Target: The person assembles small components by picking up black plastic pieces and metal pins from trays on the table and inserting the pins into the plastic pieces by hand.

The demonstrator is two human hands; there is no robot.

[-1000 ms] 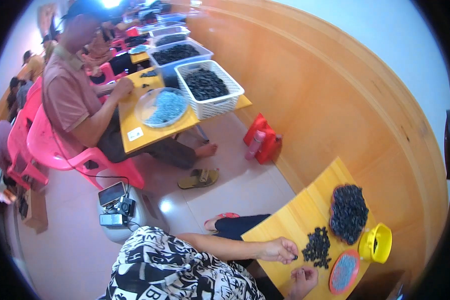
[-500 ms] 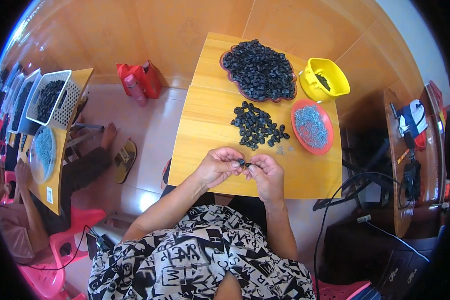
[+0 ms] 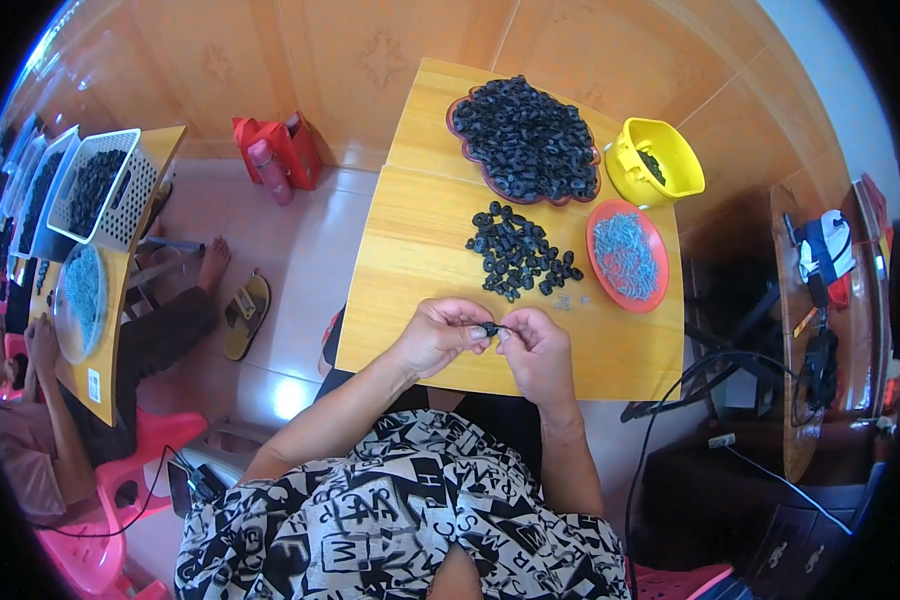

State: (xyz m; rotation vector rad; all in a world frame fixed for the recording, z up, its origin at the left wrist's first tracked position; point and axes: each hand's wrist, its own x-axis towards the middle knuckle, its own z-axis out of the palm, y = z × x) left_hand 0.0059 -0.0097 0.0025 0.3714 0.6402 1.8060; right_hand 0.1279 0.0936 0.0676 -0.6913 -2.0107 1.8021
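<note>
Above the near edge of the wooden table (image 3: 410, 368), both my hands meet at a small black part (image 3: 490, 328). My left hand (image 3: 438, 335) pinches it between thumb and fingers. From the other side, my right hand (image 3: 536, 345) is closed at the same part; whether a second small piece sits in its fingertips is hidden. Just beyond my hands lies a loose pile of small black parts (image 3: 520, 250). A few tiny metal pieces (image 3: 564, 301) rest beside that pile. To its right, an orange-red dish (image 3: 642, 303) holds many thin silvery screws or pins (image 3: 624, 255).
Farther back stands a scalloped tray (image 3: 457, 110) heaped with black parts, beside a yellow tub (image 3: 688, 165). At left, another person's hand (image 3: 41, 342) rests at a second table (image 3: 103, 375) with a white basket (image 3: 118, 215). A black cable (image 3: 650, 440) hangs at right.
My fingertips have drawn closer together around the small black part, and the gap between them has narrowed. The whole view has shifted slightly.
</note>
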